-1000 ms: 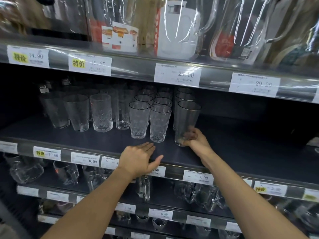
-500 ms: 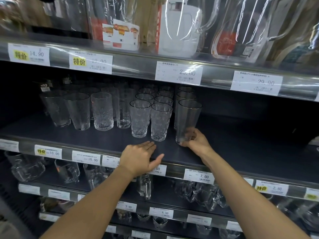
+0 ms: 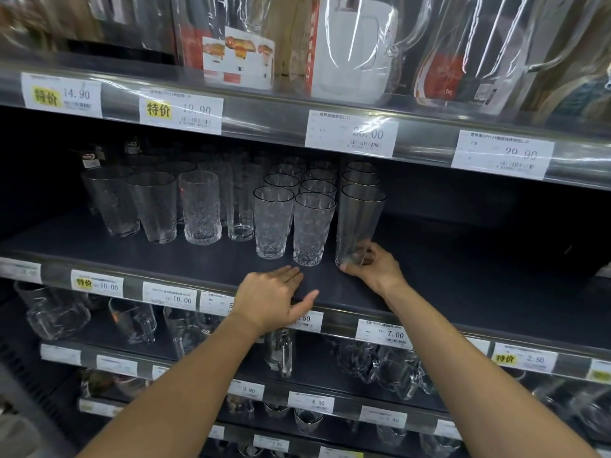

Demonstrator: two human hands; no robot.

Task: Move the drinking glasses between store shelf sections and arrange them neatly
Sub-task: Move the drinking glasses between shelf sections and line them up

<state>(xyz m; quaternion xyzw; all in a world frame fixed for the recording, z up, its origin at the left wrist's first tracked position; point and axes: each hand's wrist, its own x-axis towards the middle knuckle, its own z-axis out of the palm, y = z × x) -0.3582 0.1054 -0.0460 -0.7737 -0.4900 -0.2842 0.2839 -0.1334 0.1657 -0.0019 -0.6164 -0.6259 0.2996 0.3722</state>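
A tall smooth drinking glass [image 3: 359,219] stands upright at the front of the rightmost row on the dark middle shelf [image 3: 463,292]. My right hand [image 3: 372,267] grips its base, fingers curled round it. Left of it stand two rows of patterned glasses [image 3: 310,226], then several more tumblers [image 3: 155,206] further left. My left hand [image 3: 274,299] rests flat on the shelf's front edge, fingers straight, just in front of the patterned glasses and holding nothing.
The right part of the middle shelf holds no glasses. Wrapped glass jugs [image 3: 463,51] and boxes fill the shelf above. Glass mugs [image 3: 386,365] and cups sit on the lower shelves. Price tags [image 3: 383,333] line the shelf fronts.
Hardly anything differs. Both hands keep their places and the tall glass stays upright in the same spot; only the camera has shifted slightly.
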